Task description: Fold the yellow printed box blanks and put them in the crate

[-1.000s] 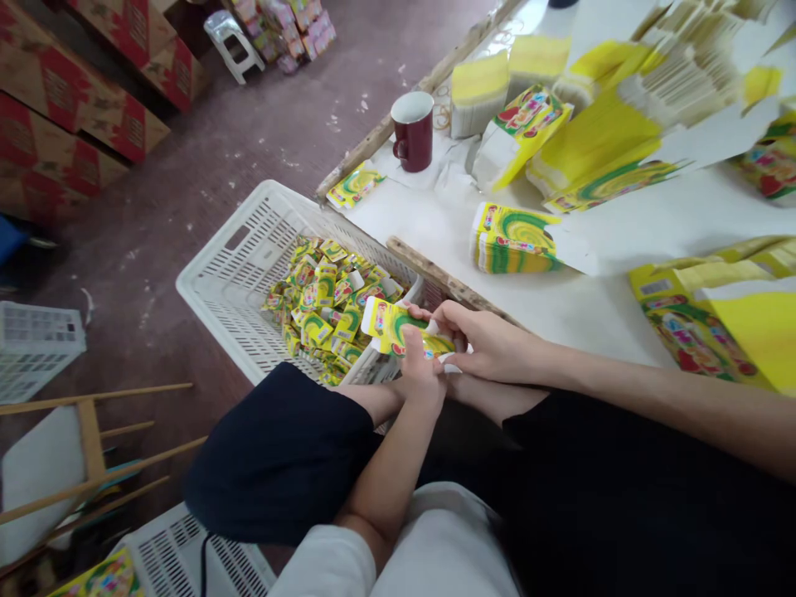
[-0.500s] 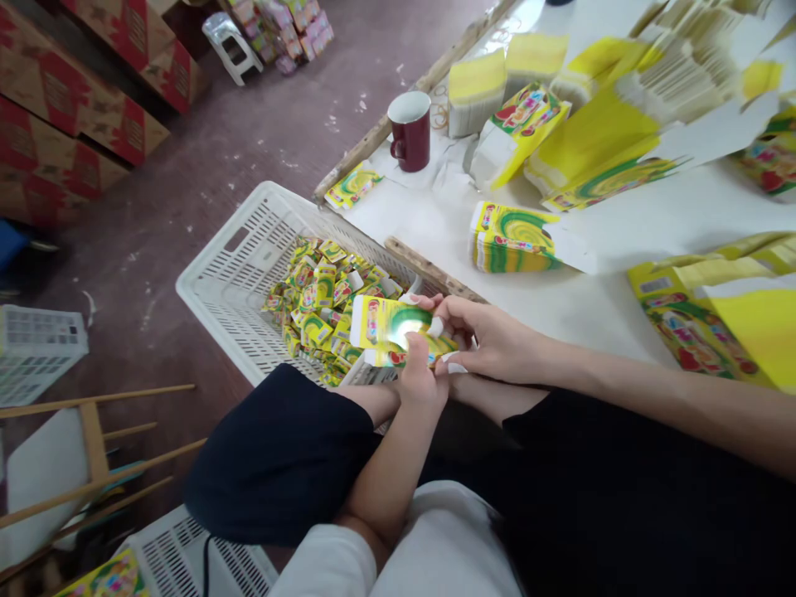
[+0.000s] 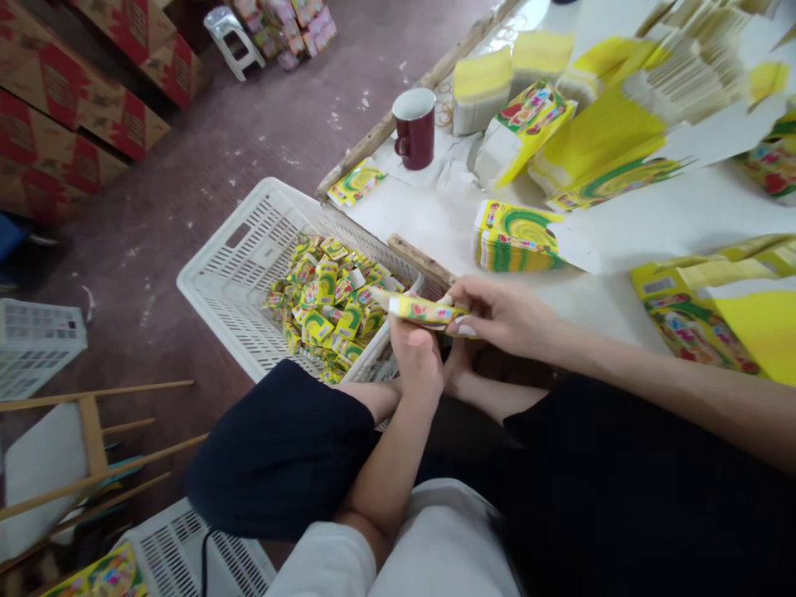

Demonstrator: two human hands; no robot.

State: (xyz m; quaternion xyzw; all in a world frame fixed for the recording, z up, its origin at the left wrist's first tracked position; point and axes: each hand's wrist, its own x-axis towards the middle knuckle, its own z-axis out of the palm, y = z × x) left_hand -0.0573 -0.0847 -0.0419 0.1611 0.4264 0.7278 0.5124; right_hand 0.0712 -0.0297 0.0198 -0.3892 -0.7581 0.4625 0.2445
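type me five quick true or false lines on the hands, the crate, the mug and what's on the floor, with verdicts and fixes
1. The right hand grips a yellow carton, with the left hand just below its far end. True.
2. The dark red mug lies on its side on the table. False: it stands upright there.
3. The large white crate beside the table holds many small yellow-and-green packs. True.
4. The small stool near the pinkish packs is dark blue. False: it is white or silvery.
5. The brown cardboard boxes at the upper left carry red printing. True.
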